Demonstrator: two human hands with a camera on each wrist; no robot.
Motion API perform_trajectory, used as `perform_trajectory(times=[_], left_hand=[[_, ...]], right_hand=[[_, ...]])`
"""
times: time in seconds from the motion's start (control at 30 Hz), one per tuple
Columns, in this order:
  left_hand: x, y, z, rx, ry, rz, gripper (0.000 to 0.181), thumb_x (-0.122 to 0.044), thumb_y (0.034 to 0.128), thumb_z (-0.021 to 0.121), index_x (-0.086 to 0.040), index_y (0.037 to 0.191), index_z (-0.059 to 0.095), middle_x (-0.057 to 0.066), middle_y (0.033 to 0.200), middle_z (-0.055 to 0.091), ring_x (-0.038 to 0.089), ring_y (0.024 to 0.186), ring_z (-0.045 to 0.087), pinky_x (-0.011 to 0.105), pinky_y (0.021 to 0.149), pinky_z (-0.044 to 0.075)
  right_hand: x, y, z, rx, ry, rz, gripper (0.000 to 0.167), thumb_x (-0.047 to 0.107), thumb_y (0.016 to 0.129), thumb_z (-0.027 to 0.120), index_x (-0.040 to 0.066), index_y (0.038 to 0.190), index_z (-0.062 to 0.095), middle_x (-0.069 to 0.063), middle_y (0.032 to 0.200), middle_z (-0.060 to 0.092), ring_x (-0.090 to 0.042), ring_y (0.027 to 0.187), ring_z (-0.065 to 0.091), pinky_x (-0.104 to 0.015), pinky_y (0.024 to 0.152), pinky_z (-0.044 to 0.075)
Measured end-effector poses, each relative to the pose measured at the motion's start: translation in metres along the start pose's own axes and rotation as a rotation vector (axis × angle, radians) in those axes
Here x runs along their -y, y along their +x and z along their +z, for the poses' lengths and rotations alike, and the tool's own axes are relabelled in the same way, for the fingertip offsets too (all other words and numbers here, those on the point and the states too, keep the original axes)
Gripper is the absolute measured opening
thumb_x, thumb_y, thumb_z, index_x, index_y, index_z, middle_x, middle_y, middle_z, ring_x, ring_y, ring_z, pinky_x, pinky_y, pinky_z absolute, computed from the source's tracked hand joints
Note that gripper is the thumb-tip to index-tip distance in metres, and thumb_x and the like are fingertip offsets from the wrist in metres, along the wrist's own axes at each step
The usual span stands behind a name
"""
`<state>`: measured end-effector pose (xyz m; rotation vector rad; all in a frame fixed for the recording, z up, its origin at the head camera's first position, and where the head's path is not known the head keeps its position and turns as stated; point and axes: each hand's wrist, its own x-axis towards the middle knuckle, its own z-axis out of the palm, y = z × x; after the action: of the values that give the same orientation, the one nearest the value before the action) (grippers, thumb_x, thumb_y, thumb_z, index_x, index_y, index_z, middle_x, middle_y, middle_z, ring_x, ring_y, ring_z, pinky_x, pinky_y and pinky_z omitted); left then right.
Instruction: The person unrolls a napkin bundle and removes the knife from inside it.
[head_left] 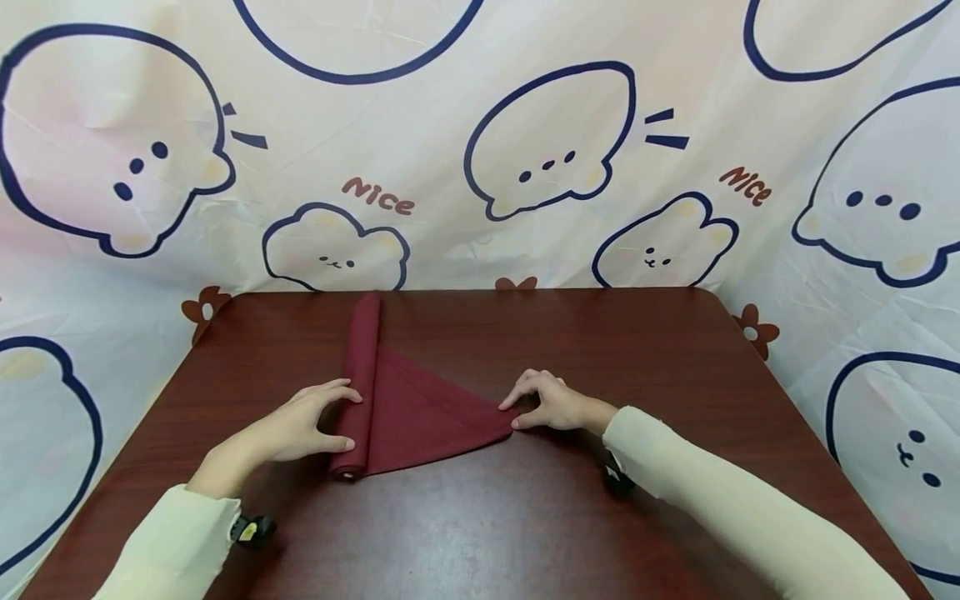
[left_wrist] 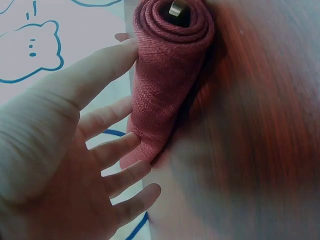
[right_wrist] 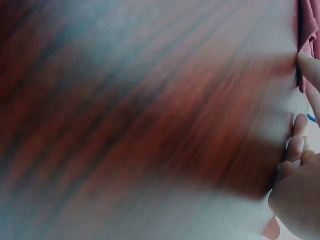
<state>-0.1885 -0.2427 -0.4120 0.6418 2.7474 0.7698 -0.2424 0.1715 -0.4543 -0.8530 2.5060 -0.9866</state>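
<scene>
A dark red cloth lies partly rolled on the table; its roll runs front to back, and a flat triangular part spreads rightward from it. The left hand rests thumb and fingertips against the roll's left side, fingers spread. In the left wrist view, the roll shows spiral layers at its end with a small metallic piece inside, beside the left hand. At the cloth's right tip, the right hand pinches the corner between thumb and fingers. The right wrist view shows the right hand at the edge, by the cloth.
The brown wooden table reflects light near its front. Behind and beside it hangs a pale curtain printed with cartoon outlines. Dark bands are on both wrists.
</scene>
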Motion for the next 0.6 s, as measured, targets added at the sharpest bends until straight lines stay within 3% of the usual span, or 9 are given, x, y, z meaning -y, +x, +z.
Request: perform_trajectory(times=[0.2, 0.6], left_hand=[[0.0053, -0.0032, -0.001, -0.005, -0.018, 0.033, 0.056, -0.028, 0.0814, 0.083, -0.01, 0.128, 0.059, 0.031, 0.149, 0.046, 0.055, 0.136, 0.04, 0.072, 0.104, 0.038], [-0.0031, -0.0017, -0.003, 0.02, 0.029, -0.013, 0.056, -0.029, 0.0818, 0.081, -0.01, 0.129, 0.059, 0.032, 0.15, 0.042, 0.058, 0.137, 0.034, 0.073, 0.104, 0.035]], right_hand=[[0.001, 0.0003, 0.0006, 0.001, 0.004, 0.001, 0.027, 0.022, 0.083, 0.083, 0.022, 0.11, 0.079, -0.003, 0.114, 0.063, -0.02, 0.112, 0.052, -0.04, 0.091, 0.029], [0.0015, 0.0002, 0.0006, -0.014, -0.013, -0.023, 0.028, 0.02, 0.082, 0.083, 0.021, 0.109, 0.08, -0.004, 0.113, 0.064, -0.02, 0.111, 0.054, -0.038, 0.088, 0.029]])
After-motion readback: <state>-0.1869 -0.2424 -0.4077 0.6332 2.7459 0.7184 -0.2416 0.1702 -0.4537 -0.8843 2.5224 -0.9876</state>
